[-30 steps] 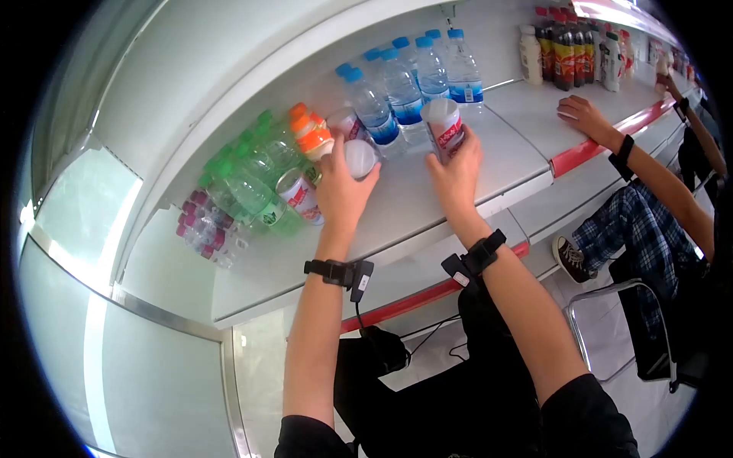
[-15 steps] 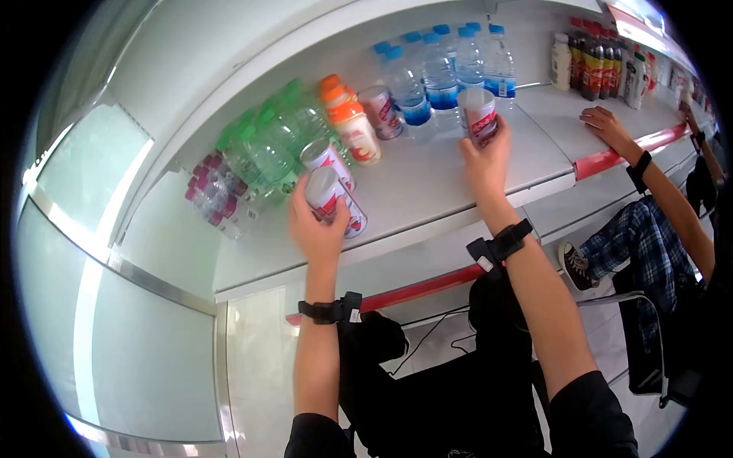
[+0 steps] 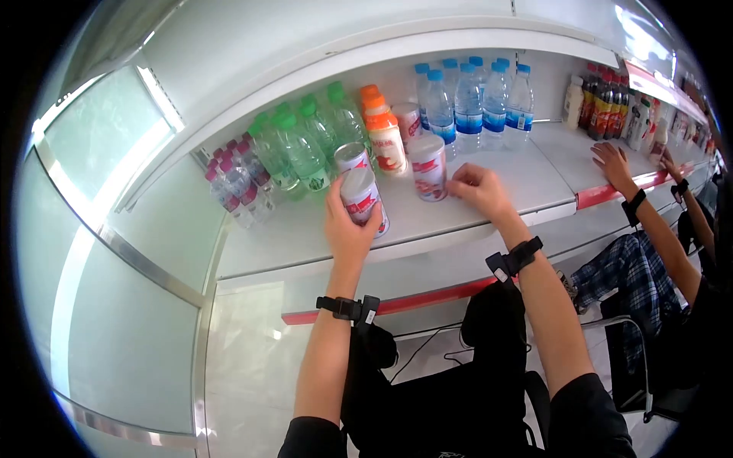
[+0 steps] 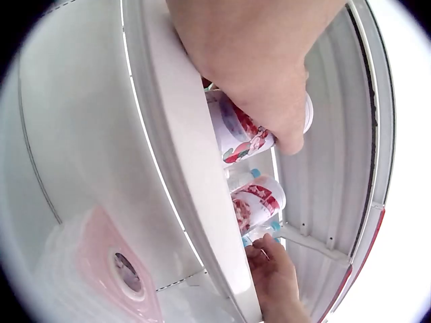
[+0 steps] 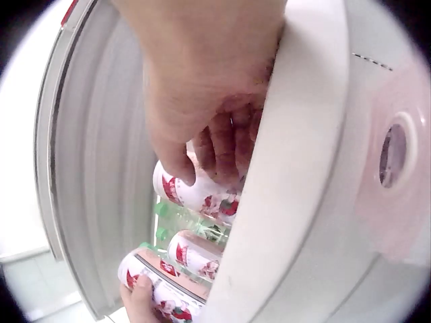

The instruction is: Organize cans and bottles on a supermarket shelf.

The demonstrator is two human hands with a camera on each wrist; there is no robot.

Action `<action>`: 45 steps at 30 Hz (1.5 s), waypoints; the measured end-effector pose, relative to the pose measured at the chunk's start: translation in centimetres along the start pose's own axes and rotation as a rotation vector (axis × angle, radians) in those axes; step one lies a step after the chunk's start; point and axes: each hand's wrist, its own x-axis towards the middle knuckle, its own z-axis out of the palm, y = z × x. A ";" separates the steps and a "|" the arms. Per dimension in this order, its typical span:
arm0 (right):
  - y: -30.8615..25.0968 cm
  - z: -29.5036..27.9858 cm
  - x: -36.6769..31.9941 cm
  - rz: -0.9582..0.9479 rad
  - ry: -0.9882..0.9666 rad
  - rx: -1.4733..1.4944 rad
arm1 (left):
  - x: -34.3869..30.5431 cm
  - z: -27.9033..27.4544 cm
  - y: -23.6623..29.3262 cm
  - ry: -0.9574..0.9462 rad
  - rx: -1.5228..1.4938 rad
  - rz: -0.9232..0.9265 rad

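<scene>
In the head view, my left hand grips a white-and-red can at the shelf's front; the left wrist view shows that can partly behind the hand. Another can stands just behind it. To the right, a pale-lidded can stands upright on the shelf. My right hand is beside its right side, fingers loosely bent and holding nothing. In the right wrist view, this hand partly covers the can.
Green-capped bottles, orange-capped bottles and another can stand behind. Blue-capped water bottles are at the back right, pink-capped bottles at the left. Another person's hand rests by the shelf edge at right.
My right hand has brought its can leftward, stood it near the orange-capped bottles and let go. My left hand has carried its can left and forward, in front of another can.
</scene>
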 end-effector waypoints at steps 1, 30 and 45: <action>-0.6 0.2 -0.4 -0.002 -0.085 0.061 | -0.1 0.0 0.1 -0.016 -0.019 -0.034; -1.1 0.6 -0.7 -0.249 -0.140 -0.095 | 0.9 0.0 0.0 -0.615 -0.304 -0.001; -0.5 2.0 1.4 -0.115 0.018 -0.132 | 0.8 0.6 0.5 -0.674 0.053 0.353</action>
